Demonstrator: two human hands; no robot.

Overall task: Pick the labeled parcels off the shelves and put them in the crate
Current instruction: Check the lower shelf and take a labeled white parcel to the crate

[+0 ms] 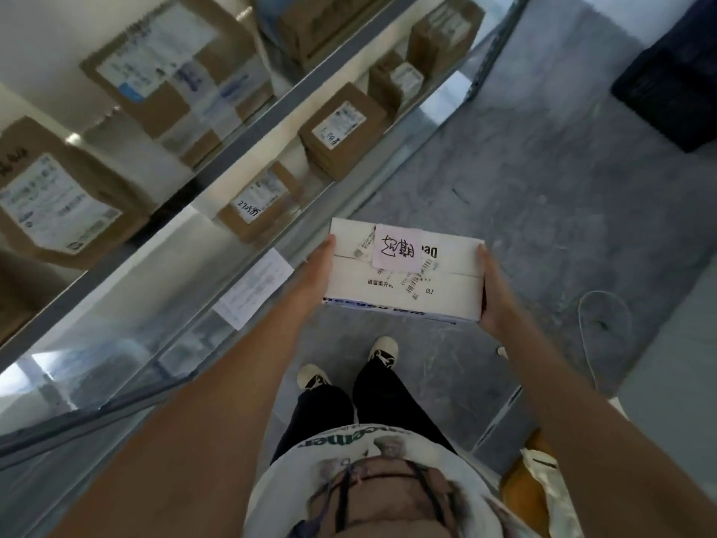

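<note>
Floor: grey mottled concrete [523, 180], scuffed, running beside the shelving and under the person's feet.
Shelving: metal rack [248, 149] along the left, with grey rails and pale glossy boards that reflect light.
Wall: plain off-white, behind the rack at upper left.
White parcel: a flat rectangular white carton [403, 273], held out in front of the body above the floor, just off the rack's edge; printed text and barcode strips on top.
Pink label: a pale pink slip [396, 248] with handwritten black characters, stuck over the carton's top seam.
Left hand: left hand [320, 266] clasps the carton's left end, thumb on the top edge.
Right hand: right hand [496, 285] clasps the carton's right end, fingers wrapped under it.
Brown parcels: kraft cardboard boxes [341, 130] with white shipping labels, some marked by hand, standing on the shelves; the upper ones are blurred.
Loose sheet: a white printed paper [252, 293] lying on the lower shelf near the left forearm.
Crate: a dark crate [671, 87] on the floor at upper right, well apart from the carton.
Cable: a thin pale cord [582, 316] looped on the floor right of the hands.
Shoes: pale canvas shoes [384, 349] below the carton.
Bag: an orange-and-white bag [531, 483] at lower right, partly hidden by the right arm.
</note>
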